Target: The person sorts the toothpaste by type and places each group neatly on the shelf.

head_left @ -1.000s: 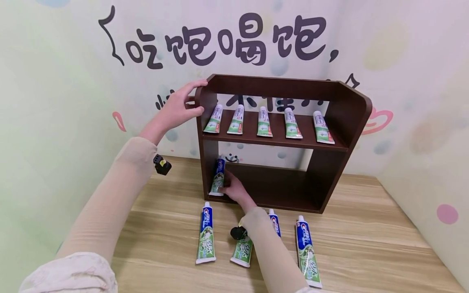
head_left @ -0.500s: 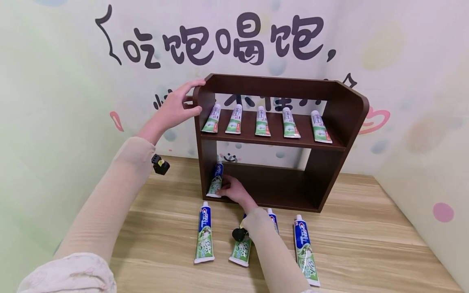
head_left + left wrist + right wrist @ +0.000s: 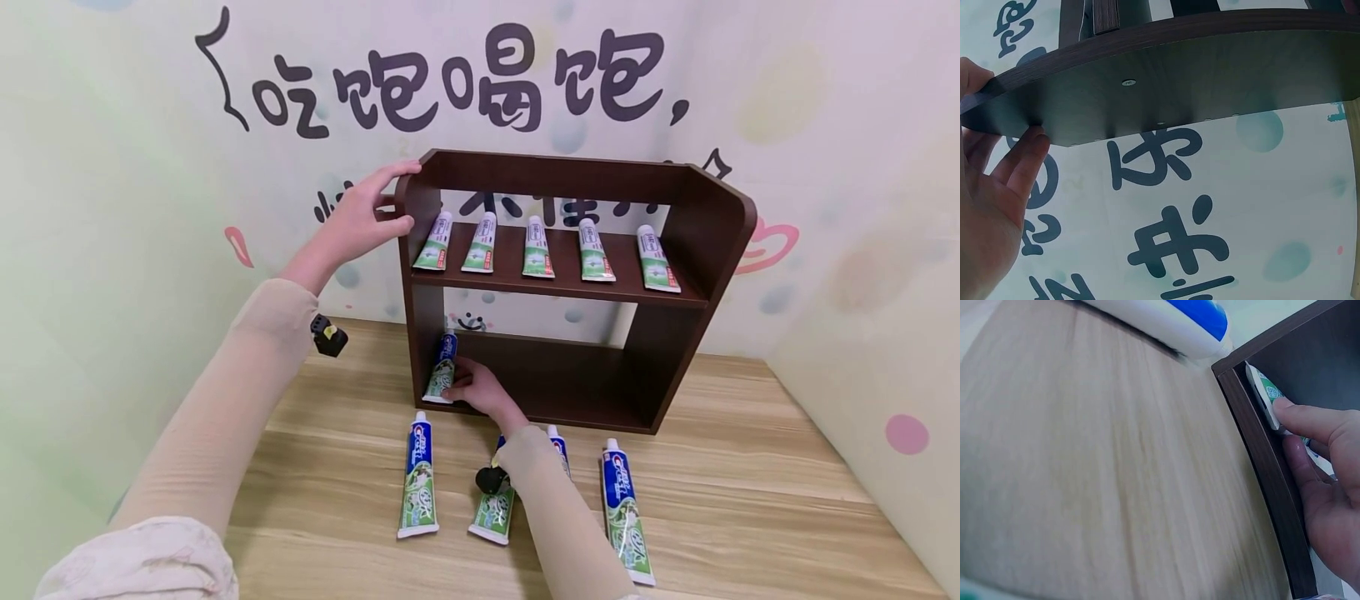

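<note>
A dark brown two-tier shelf stands on the table. My left hand grips the upper part of its left side panel; in the left wrist view the thumb and fingers lie on either side of the panel. On the lower tier, at the far left, sits a blue-and-green toothpaste tube, cap toward the back. My right hand holds this tube by its right side, thumb near the flat end. The right wrist view shows the thumb against the tube's flat end, close to the shelf's front edge.
Several smaller white-and-green tubes lie in a row on the upper tier. In front of the shelf, more blue-and-green tubes lie on the wooden table; my right forearm partly covers some. A printed wall rises behind.
The tube in my right hand has come slightly down and forward, its cap end now lower in the compartment. My left hand stays on the shelf's side panel.
</note>
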Demonstrator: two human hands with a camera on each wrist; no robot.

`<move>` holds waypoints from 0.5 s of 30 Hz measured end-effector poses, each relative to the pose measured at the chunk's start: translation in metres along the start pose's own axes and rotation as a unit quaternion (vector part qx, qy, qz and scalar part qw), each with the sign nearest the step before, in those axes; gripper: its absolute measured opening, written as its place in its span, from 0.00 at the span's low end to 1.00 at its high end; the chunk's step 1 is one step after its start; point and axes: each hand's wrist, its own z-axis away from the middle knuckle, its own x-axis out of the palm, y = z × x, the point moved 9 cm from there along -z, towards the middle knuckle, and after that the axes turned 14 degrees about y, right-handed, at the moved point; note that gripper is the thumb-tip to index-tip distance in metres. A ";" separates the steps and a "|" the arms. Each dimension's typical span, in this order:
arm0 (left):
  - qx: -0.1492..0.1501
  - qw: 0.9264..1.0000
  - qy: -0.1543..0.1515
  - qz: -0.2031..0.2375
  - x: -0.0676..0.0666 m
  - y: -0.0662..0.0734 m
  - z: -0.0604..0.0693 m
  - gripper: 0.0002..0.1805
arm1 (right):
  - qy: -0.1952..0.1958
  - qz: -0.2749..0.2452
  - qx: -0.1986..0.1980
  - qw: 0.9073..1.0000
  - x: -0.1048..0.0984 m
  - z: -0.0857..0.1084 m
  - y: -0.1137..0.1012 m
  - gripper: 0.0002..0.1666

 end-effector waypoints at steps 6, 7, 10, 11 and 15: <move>0.002 1.000 0.001 -0.001 0.000 0.000 -0.001 0.35 | 0.001 -0.001 0.003 1.000 0.000 -0.001 0.001 0.43; 0.003 1.000 0.002 -0.001 0.000 0.000 -0.001 0.35 | 0.000 -0.001 0.003 1.000 0.000 -0.001 0.001 0.43; 0.003 1.000 0.002 0.002 0.000 0.001 0.000 0.35 | 0.000 -0.004 0.002 1.000 0.000 -0.001 0.000 0.43; 0.003 1.000 0.002 0.002 0.000 0.001 0.000 0.35 | 0.000 -0.005 0.001 1.000 0.000 0.000 0.000 0.43; 0.001 1.000 0.001 0.003 0.000 0.000 0.000 0.35 | -0.001 -0.008 0.003 1.000 0.000 0.000 -0.001 0.43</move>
